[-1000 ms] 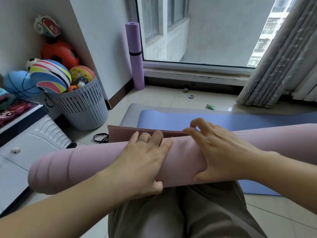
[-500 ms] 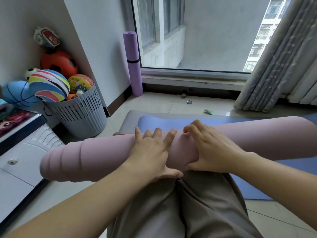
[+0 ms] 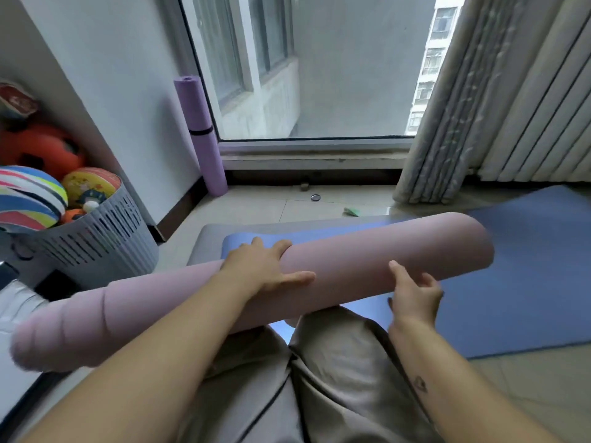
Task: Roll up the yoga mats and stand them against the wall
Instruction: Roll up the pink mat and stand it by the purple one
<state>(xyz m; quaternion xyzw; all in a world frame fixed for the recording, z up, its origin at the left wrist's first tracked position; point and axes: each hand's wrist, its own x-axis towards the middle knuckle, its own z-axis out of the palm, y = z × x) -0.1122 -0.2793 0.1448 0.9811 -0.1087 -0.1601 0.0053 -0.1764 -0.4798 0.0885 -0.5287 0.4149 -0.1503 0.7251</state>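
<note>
Rolled pink yoga mat (image 3: 367, 260) lies across the person's lap, long axis running low left to higher right; left grip (image 3: 265, 270) curls over its middle, right grip (image 3: 415, 295) just beside, thumb touching, clasp unclear

Rolled pink mat (image 3: 367, 260) lies tilted across flat blue mat (image 3: 527, 266); purple roll (image 3: 201, 135) upright.
</note>
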